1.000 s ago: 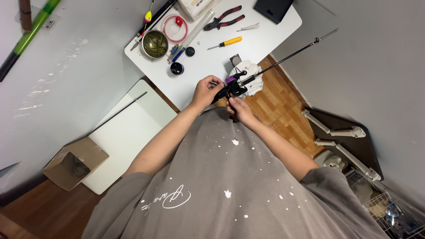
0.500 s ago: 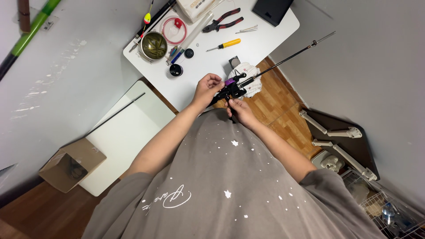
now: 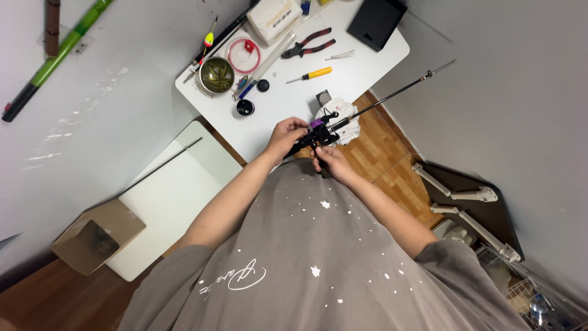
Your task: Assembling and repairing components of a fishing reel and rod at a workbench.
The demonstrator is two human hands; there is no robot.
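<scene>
Looks like the reel-fitting stage: left hand (image 3: 286,133) is wrapped round the handle of the thin black fishing rod (image 3: 392,95), held over the near edge of the white table (image 3: 367,61); right hand (image 3: 331,160) pinches the small black-and-purple reel (image 3: 320,130) from below; next it probably needs steady seating and tightening, with the rod kept level.

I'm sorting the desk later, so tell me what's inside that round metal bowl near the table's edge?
The metal bowl holds something dark greenish-yellow, too small to identify. Beside it lie a red ring and a small black cap. The bowl's bottom is covered by its contents.
</scene>
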